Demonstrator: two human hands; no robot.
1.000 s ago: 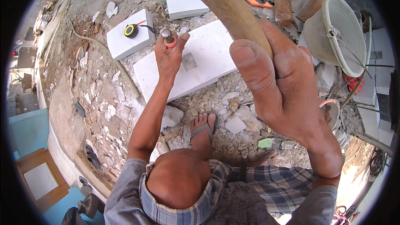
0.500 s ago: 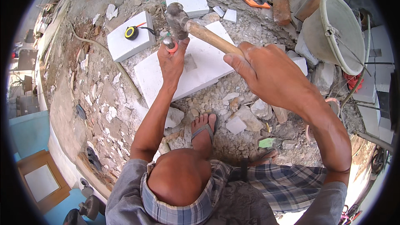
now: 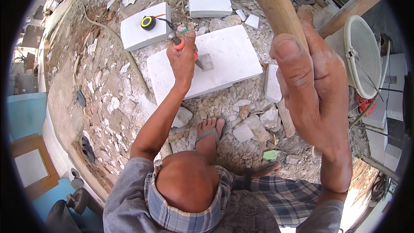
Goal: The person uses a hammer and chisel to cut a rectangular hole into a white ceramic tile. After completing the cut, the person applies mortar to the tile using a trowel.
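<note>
A large white block (image 3: pixel 235 49) lies flat on the rubble, with a shallow squarish recess (image 3: pixel 208 62) cut in its top. My left hand (image 3: pixel 182 64) is closed around a chisel (image 3: pixel 179 44) with an orange-red handle and a metal striking end. The chisel slants, its dark tip at the near left edge of the recess. Raised close to the camera on the right, my right hand (image 3: pixel 317 82) grips the wooden handle of a hammer (image 3: pixel 276 6). The hammer's head is out of the picture.
A yellow-and-black tape measure (image 3: pixel 148 23) sits on a smaller white block (image 3: pixel 144 39) at the far left. Another white block (image 3: pixel 210 5) lies beyond. A pale bucket (image 3: pixel 352 60) stands at right; a hose (image 3: pixel 114 36) crosses the rubble at left.
The hammer has risen from beside the chisel's end toward the camera, and its head has left the picture. My left hand stays on the chisel. The view has shifted slightly.
</note>
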